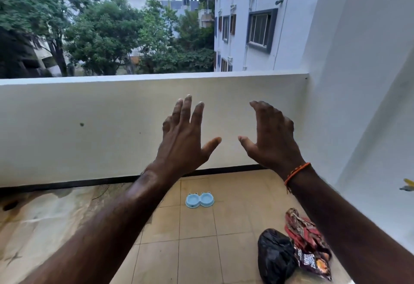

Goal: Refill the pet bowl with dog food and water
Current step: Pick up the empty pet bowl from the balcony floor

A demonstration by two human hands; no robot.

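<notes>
A light blue double pet bowl (199, 200) sits on the tiled balcony floor, both of its cups looking empty. A crumpled red and dark dog food packet (308, 245) lies on the floor at the lower right, beside a black plastic bag (276, 255). My left hand (186, 136) and my right hand (272, 136) are raised side by side well above the bowl, backs toward me, fingers spread, holding nothing. An orange thread band circles my right wrist. No water container is visible.
A white parapet wall (89, 126) closes the balcony ahead, and a white wall (358, 104) runs along the right. The floor (44, 221) at the left is stained and wet-looking. Trees and a white building lie beyond.
</notes>
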